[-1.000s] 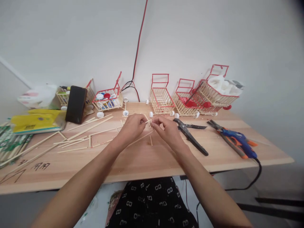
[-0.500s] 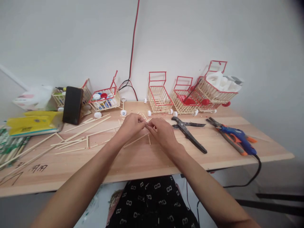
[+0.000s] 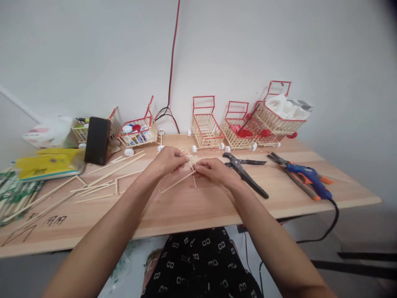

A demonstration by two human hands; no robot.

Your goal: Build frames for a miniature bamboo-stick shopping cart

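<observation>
Both hands meet over the middle of the table, around a small cluster of thin wooden sticks (image 3: pixel 181 181) joined at angles. My left hand (image 3: pixel 170 160) is closed in a pinch, its fingertips at the upper sticks; whatever lies between them is too small to make out. Lower and to the right, my right hand (image 3: pixel 214 169) pinches the stick piece near its joint with thumb and forefinger. One long stick slants down to the left from that joint, and a short one points down. Fingers hide part of the cluster.
Miniature stick carts (image 3: pixel 207 130) with red trim line the wall. Black pliers (image 3: pixel 245 174) and a blue glue gun (image 3: pixel 310 178) lie right. Left are loose sticks (image 3: pixel 116 169), a leaning phone (image 3: pixel 97 140), a yellow packet (image 3: pixel 49 163) and green-wrapped stick bundles (image 3: pixel 21 190).
My hands have drawn slightly apart from their touching fingertips, the right one moving a little down. More of the stick cluster shows between them. The camera view has shifted slightly.
</observation>
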